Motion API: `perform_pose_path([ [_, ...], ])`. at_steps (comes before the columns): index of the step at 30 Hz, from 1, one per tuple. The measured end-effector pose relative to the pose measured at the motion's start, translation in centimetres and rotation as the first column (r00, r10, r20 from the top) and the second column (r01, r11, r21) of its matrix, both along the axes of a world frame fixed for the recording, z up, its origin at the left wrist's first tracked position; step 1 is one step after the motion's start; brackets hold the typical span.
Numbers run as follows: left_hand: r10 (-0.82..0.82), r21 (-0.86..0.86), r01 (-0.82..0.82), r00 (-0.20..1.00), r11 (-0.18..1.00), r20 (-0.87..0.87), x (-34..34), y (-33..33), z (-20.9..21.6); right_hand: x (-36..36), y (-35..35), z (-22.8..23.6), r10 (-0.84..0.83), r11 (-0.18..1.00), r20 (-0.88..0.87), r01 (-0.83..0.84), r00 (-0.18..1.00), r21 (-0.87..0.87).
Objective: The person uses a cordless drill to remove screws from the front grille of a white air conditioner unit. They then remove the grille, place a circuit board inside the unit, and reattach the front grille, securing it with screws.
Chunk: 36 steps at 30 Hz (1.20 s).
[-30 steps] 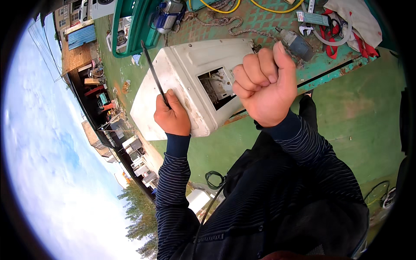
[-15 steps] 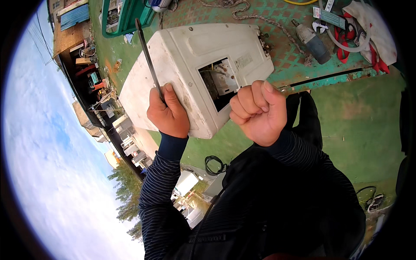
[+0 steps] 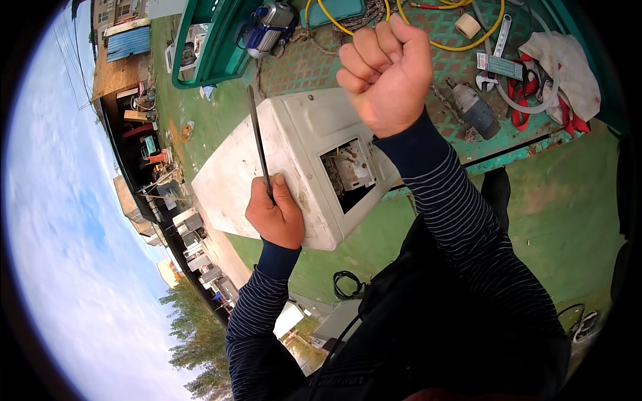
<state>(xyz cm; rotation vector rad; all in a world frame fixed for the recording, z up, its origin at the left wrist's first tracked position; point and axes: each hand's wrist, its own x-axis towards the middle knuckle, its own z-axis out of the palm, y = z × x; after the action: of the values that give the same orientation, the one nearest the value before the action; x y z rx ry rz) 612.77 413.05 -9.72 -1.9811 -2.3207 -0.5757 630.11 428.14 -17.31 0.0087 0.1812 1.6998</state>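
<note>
My left hand (image 3: 275, 212) is wrapped round the lower end of a long, thin, dark metal bar (image 3: 257, 137). The bar points up and away, and this hand rests against the near edge of a dirty white metal housing (image 3: 234, 174), which looks like an air-conditioner outdoor unit. A rectangular opening in the housing shows a metal bracket and wires (image 3: 352, 170) inside. Above the housing's right part is my right hand (image 3: 388, 73), raised in a closed fist; whatever its fingers may hold is hidden. Its wrist and sleeve cover the housing's far right end.
The housing lies on a green, worn metal platform (image 3: 428, 87). A blue motor-like pump (image 3: 271, 27), yellow hose (image 3: 461, 47), tape roll (image 3: 467, 26), adjustable wrench (image 3: 486, 81), grey cylindrical tool (image 3: 472, 107) and white cloth (image 3: 562, 67) lie beyond. Green ground surrounds the platform.
My right fist has risen away from beside the opening to above the housing's far right part. My left hand keeps its grip on the bar. The whole view has shifted, showing more beyond.
</note>
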Motion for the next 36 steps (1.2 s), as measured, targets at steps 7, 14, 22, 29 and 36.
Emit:
perform_pose_path([
  [7, 0.088, -0.056, -0.089, 0.996, 0.994, -0.018, -0.4, -0.3, 0.4, 0.7, -2.2, -1.0, 0.276, 0.957, 0.349, -0.291, 0.895, -0.012],
  [14, 0.100, -0.075, -0.103, 0.994, 0.992, -0.033, -0.2, 0.0, 0.8, 22.1, 0.3, -15.5, -0.086, 0.996, 0.986, 0.020, -0.144, 0.089],
  [22, 0.322, 0.205, -0.324, 0.946, 0.923, 0.045, 0.8, -1.3, 0.6, 24.2, -6.0, -21.3, -0.508, 0.711, 0.659, -0.702, -0.555, -0.043],
  [29, 0.074, 0.169, -0.801, 0.257, 0.575, 0.964, 13.2, -11.0, 0.3, 20.4, -6.1, -25.9, -0.581, 0.703, 0.641, -0.706, -0.501, 0.084],
  [36, -0.359, -0.650, -0.602, -0.799, 0.463, 0.483, 21.7, -28.1, -9.8, 18.3, -6.5, -29.3, -0.204, 0.775, 0.890, -0.623, -0.408, -0.108],
])
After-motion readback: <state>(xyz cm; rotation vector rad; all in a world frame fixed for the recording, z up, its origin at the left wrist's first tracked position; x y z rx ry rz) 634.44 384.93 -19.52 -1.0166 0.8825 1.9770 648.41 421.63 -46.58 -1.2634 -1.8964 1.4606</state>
